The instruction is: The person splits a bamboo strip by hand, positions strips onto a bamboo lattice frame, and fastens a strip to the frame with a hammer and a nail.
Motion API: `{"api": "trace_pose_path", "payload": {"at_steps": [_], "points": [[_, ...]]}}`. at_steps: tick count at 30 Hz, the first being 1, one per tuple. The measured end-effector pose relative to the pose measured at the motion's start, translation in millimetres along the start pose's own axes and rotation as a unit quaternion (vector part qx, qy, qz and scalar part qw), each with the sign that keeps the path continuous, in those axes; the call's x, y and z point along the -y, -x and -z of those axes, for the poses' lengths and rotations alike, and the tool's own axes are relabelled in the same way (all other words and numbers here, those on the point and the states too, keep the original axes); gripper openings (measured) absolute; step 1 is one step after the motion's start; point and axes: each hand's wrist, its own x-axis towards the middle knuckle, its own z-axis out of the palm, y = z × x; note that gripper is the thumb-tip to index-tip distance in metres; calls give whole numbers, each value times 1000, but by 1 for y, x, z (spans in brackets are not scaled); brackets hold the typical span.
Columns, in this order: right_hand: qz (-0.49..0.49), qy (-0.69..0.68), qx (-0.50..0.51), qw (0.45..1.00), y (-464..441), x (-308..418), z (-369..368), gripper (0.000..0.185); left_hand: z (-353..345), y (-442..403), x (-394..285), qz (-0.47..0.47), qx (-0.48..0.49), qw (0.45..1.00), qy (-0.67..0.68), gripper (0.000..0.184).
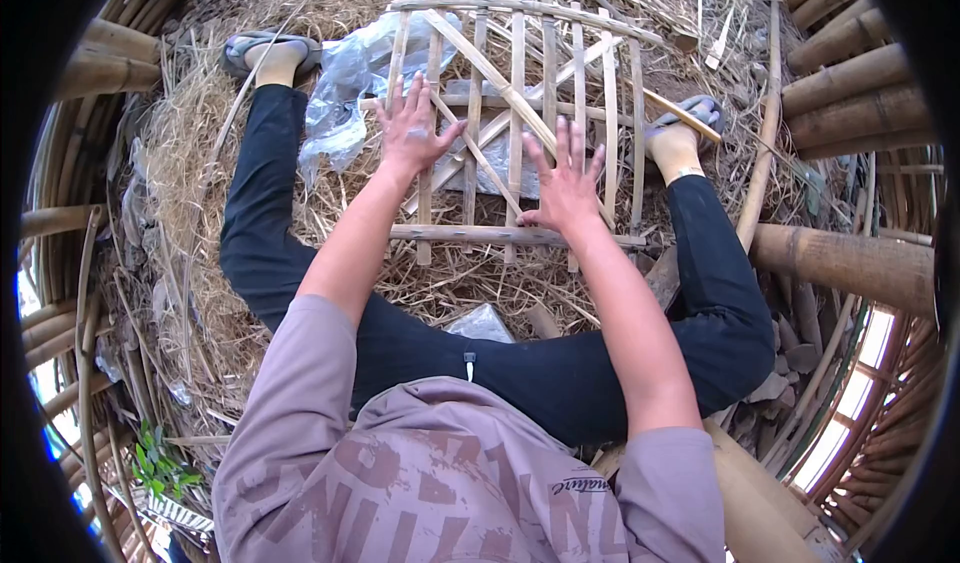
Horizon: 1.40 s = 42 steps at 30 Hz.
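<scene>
A lattice frame of split bamboo slats point(517, 43) lies flat on the ground between my legs. Upright slats cross three rails, and two diagonal strips point(490, 68) form an X over them. My left hand point(412, 131) is spread with its palm down on the frame's left side. On the right half, my right hand point(568, 185) rests with fingers apart over the slats, its thumb near the bottom rail point(460, 234). Neither hand grips anything that I can see.
Clear plastic sheeting point(345, 93) lies at the frame's left. Dry straw and shavings point(190, 213) cover the ground. A thick bamboo pole point(840, 265) juts in at right, with stacked bamboo point(840, 73) above it. My sandalled feet flank the frame. A pale block point(480, 323) sits near my lap.
</scene>
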Motion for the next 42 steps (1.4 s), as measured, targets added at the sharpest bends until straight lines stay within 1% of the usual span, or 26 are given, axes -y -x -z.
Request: {"api": "trace_pose_path", "payload": {"at_steps": [3, 4, 7, 8, 13, 17, 20, 23, 29, 32, 38, 41, 42], "points": [[176, 34, -35, 983, -12, -6, -4, 137, -6, 0, 2, 2, -18, 1000, 12, 103], [193, 62, -38, 978, -13, -6, 0, 129, -8, 0, 2, 2, -26, 1000, 14, 103], [264, 98, -30, 959, -26, -6, 4, 125, -9, 2, 2, 13, -29, 999, 19, 103], [275, 112, -25, 955, -29, -5, 4, 121, -10, 2, 3, 12, -34, 999, 22, 102], [294, 116, -8, 949, -32, -9, 8, 117, -13, 3, 3, 4, -55, 998, 41, 101], [303, 105, 1, 947, -34, -12, 9, 117, -22, 3, 6, -3, -71, 997, 32, 102], [304, 99, -19, 947, -34, -14, 4, 117, -22, 4, 5, -3, -83, 996, 33, 101], [306, 98, -15, 947, -35, -13, 4, 116, -24, 4, 6, -9, -101, 994, 31, 100], [302, 106, -2, 947, -36, -12, 8, 116, -26, 4, 9, -17, -94, 995, 41, 105], [313, 83, -15, 946, -39, -14, 1, 120, -25, 5, 7, -13, -102, 994, 33, 100], [309, 92, -4, 947, -40, -13, 4, 121, -25, 2, 5, 1, -75, 997, 10, 100], [312, 113, 12, 943, -41, -13, 9, 115, -27, 2, 7, 4, -71, 997, 8, 99], [309, 105, 15, 945, -41, -12, 9, 110, -28, 2, 7, 5, -73, 997, 10, 99]]}}
